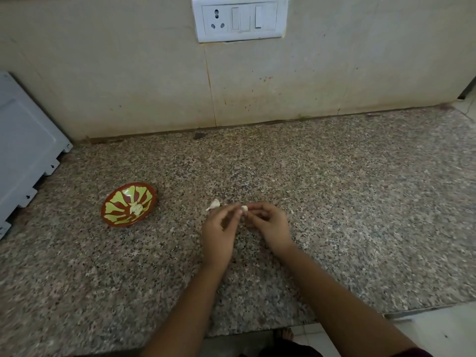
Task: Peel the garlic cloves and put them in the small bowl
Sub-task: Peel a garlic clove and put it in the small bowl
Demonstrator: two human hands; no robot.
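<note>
Beneath the grip on the dull, papery-skinned clove (244, 208) lies a smooth, speckled granite counter (334, 189), with a glossy painted bowl (116, 204) to the grip's left and a smooth white plastic switch plate (239, 19) beyond it.

Speckled granite counter (334, 189) against a stained beige wall (128, 73) (white switch plate (239, 18) up top).

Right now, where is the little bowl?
In the head view, the small bowl sits on the counter, left of the left hand, near the grey appliance.
</note>
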